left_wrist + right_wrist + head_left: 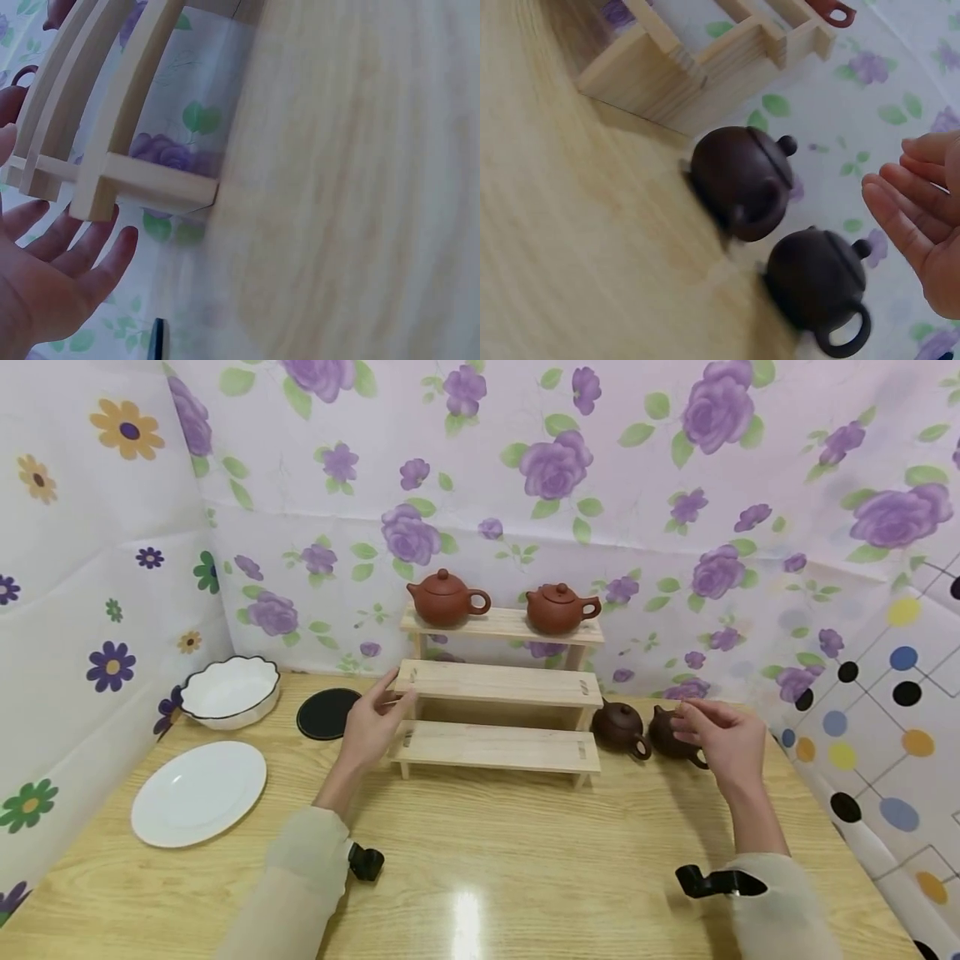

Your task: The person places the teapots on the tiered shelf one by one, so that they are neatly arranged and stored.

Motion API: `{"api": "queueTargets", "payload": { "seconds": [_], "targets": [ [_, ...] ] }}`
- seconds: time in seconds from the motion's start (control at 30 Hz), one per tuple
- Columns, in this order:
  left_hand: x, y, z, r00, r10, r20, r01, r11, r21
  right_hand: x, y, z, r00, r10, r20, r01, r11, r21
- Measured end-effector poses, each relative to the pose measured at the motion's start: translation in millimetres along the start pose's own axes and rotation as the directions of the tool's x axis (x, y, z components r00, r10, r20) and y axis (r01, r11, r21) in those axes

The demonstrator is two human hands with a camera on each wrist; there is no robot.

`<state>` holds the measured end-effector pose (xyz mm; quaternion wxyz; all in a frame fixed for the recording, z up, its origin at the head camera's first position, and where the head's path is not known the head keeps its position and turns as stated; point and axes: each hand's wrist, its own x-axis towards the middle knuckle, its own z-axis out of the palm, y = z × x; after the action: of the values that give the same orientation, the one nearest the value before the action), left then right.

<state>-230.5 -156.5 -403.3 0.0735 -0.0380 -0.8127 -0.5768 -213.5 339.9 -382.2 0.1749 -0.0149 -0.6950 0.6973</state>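
A three-tier wooden stand (495, 681) stands on the table. My left hand (372, 718) is at its left end, beside the middle tier. In the left wrist view, the fingers (112, 262) spread near the ends of the boards; whether they touch is hard to tell. Two reddish-brown teapots, one on the left (442, 599) and one on the right (561, 608), sit on the top tier. My right hand (726, 739) hovers with nothing in it over a dark brown teapot (671, 732), partly hiding it. Another dark teapot (618, 727) stands between it and the stand.
At the left lie a white oval plate (198, 793) and a scalloped white bowl (231, 689) with a dark rim. A black round disc (327, 713) lies left of the stand. Flowered cloth (300, 527) hangs behind the wooden table (525, 852).
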Motion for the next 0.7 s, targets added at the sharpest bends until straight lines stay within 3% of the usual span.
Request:
{"api": "queueTargets", "payload": {
  "seconds": [0.23,0.47,0.57,0.7],
  "targets": [
    [0.0,-4.4,6.7,0.999,0.007,-0.049,-0.008,1.000,-0.010,-9.4,25,3,0.990,0.083,-0.112,-0.098,0.986,-0.133],
    [0.6,-3.6,10.8,0.995,0.007,-0.098,-0.014,0.998,-0.067,-12.1,29,5,0.995,0.071,-0.067,-0.093,0.898,-0.430],
    [-0.9,-4.8,12.0,0.994,0.008,-0.105,-0.015,0.998,-0.061,-13.7,32,8,0.996,0.083,-0.035,-0.090,0.873,-0.480],
    [-2.9,-6.3,12.7,0.992,0.004,-0.123,-0.010,0.999,-0.044,-14.8,35,12,0.996,0.085,-0.011,-0.079,0.866,-0.493]
  ]
}}
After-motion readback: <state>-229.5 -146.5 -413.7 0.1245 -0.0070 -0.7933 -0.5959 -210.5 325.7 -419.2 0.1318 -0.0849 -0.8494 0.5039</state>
